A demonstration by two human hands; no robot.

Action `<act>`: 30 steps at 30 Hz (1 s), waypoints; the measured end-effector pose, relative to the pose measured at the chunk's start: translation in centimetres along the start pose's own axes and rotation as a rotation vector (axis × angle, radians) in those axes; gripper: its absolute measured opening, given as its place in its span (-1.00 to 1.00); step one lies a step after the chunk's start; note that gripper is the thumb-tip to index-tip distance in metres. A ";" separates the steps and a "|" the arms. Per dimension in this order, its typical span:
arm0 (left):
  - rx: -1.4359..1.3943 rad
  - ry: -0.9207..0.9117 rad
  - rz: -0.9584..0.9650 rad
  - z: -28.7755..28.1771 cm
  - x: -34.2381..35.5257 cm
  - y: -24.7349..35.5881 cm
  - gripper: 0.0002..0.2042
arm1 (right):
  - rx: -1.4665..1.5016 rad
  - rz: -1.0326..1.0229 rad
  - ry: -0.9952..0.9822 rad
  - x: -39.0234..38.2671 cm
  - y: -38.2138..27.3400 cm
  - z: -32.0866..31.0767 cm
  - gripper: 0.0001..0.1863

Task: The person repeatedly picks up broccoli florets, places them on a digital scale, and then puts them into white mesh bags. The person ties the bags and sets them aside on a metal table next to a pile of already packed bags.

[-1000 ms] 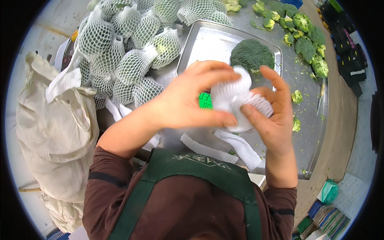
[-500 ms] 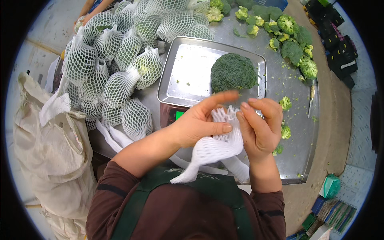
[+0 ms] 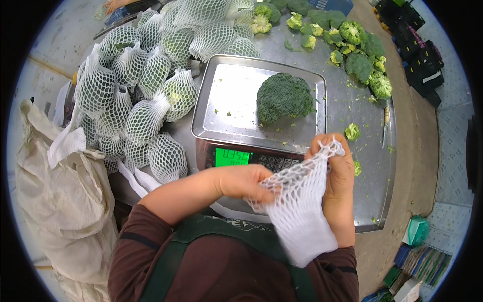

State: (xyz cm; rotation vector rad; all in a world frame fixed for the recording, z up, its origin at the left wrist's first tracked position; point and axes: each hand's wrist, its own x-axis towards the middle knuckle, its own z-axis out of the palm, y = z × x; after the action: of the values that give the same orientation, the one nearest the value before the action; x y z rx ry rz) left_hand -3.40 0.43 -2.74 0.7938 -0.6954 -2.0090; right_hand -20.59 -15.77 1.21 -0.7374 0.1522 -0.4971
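The metal bench (image 3: pixel 370 201) is spreading out before me, and a cream sack (image 3: pixel 65 201) is slumping beside its left edge. Netted broccoli (image 3: pixel 146 121) is lying heaped along that edge, up toward the far left corner. Mid-bench, a scale (image 3: pixel 204 157) is carrying a shallow metal tray (image 3: pixel 226 90). Unwrapped broccoli (image 3: pixel 358 68) is crowding toward the far right corner. I am stretching a white net sleeve (image 3: pixel 304 221) over the bench's near edge, its open mesh slanting up to my right and its denser end hanging toward me. My left grip (image 3: pixel 246 182) is clamping the mesh side, thumb and fingers together; my right grip (image 3: pixel 339 173) is closing on the upper end. One bare broccoli head (image 3: pixel 284 98) is resting on the tray's right half, touching neither hand. A knife (image 3: pixel 387 121) is lying along the bench's right edge.
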 end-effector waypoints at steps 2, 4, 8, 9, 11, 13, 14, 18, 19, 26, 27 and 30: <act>0.072 -0.040 0.280 1.2 -1.4 1.6 -0.28 | -0.300 0.151 -0.005 -1.1 -0.2 -0.1 -0.66; -0.226 0.218 0.524 2.6 -2.1 2.5 -0.41 | -0.643 0.342 -0.026 -1.4 0.3 0.4 -0.60; 0.404 1.018 0.349 -1.2 0.4 5.0 -0.52 | -1.574 -0.068 0.229 2.5 0.6 -4.1 -0.50; 0.564 1.256 0.321 -2.5 1.5 6.5 -0.53 | -1.575 -0.143 0.357 4.2 0.4 -4.7 -0.49; 0.667 1.261 0.559 -7.3 4.5 7.6 -0.69 | -1.530 -0.340 0.315 7.9 2.2 -7.9 -0.49; 0.452 1.157 0.477 -9.7 6.4 8.9 -0.62 | -1.165 -0.213 0.396 10.1 2.9 -8.1 -0.63; 0.440 1.155 0.373 -10.4 6.2 10.1 -0.56 | -1.086 -0.212 0.421 10.8 2.7 -7.3 -0.67; 0.088 0.992 0.556 -9.4 4.9 10.3 -0.56 | -0.920 -0.405 0.399 10.1 0.9 -2.7 -0.73; -0.111 0.835 0.589 -9.0 4.8 9.7 -0.58 | -0.905 -0.428 0.381 9.2 0.4 -1.8 -0.71; -0.342 0.185 0.617 -5.1 3.5 4.2 -0.59 | -1.548 -1.028 -0.023 6.4 -2.7 5.9 -0.44; -0.021 0.299 0.612 -4.5 2.9 3.9 -0.57 | -1.527 -0.997 -0.044 6.4 -2.7 5.9 -0.49; 0.198 0.373 0.627 -3.8 1.6 3.1 -0.59 | -0.639 -0.442 -0.048 6.3 -2.2 5.5 -0.69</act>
State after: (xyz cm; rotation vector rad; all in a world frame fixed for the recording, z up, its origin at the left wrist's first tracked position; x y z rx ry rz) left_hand 0.29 -3.15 -3.38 0.8979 -0.8053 -1.2047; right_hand -14.20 -16.84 6.99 -1.4219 0.1015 -0.8667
